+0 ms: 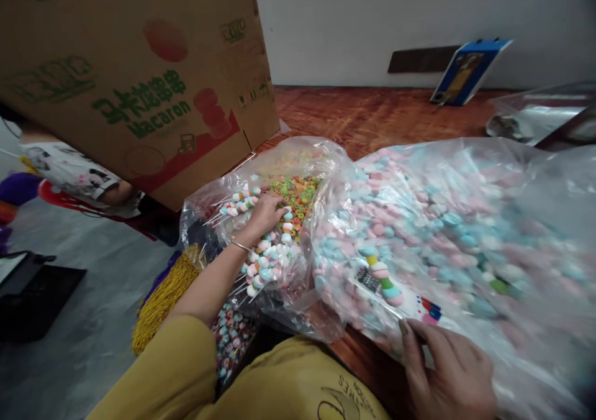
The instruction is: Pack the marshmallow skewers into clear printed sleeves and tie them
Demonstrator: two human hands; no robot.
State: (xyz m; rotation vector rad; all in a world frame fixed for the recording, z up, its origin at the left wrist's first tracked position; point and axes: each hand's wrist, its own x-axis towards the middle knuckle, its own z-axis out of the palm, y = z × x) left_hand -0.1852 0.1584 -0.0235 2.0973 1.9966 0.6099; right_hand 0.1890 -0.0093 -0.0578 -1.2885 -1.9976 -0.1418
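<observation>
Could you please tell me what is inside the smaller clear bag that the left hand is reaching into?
The smaller clear bag holds small colourful candy rings; the left hand rests on them. Deeper layers are hidden.

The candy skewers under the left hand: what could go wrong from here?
1. The candy skewers lie loosely over the open bag's edge near the table rim, so some may slide off.
2. Their thin stick ends point outward, so the left hand might get pricked.
3. The big bag under the right hand overhangs the table.
</observation>
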